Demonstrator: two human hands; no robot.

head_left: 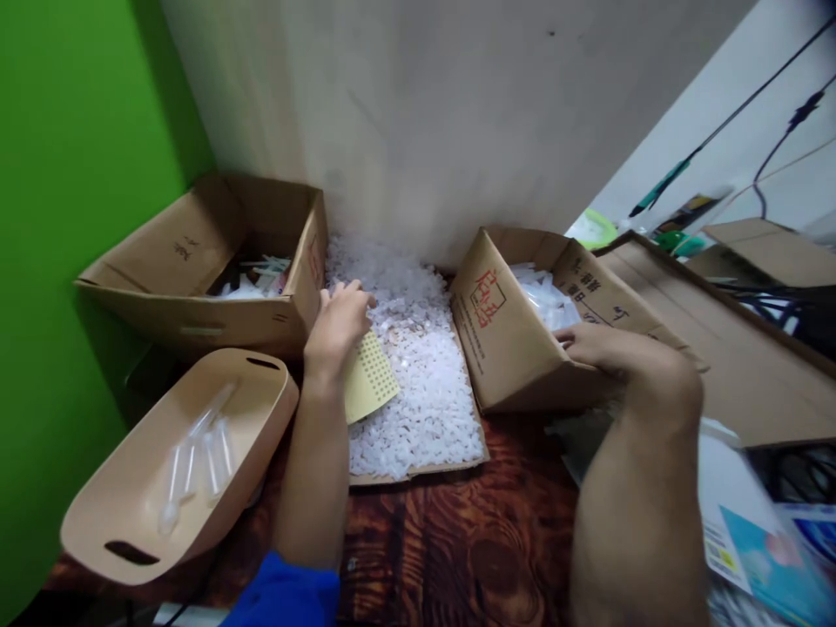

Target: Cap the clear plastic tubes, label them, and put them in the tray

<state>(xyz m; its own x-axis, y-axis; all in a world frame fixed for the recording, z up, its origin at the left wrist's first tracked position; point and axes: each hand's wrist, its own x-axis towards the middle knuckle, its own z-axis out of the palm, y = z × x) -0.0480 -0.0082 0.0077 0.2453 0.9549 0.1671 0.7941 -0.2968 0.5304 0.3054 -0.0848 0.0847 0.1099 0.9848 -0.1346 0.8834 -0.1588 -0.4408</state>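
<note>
My left hand (340,324) rests on a heap of small white plastic pieces (418,366) lying on a flat cardboard sheet, and it grips a yellow perforated card (371,379) at its upper edge. My right hand (597,344) lies on the near rim of a tilted cardboard box (506,335) with red print. Inside that box are clear plastic parts (542,292); whether the fingers hold one is hidden.
A beige oval tub (131,488) with a few clear droppers sits at the front left. An open cardboard box (196,261) stands behind it by the green wall. Flattened cardboard (731,348), cables and printed packets (764,549) lie at the right on the wooden table (457,549).
</note>
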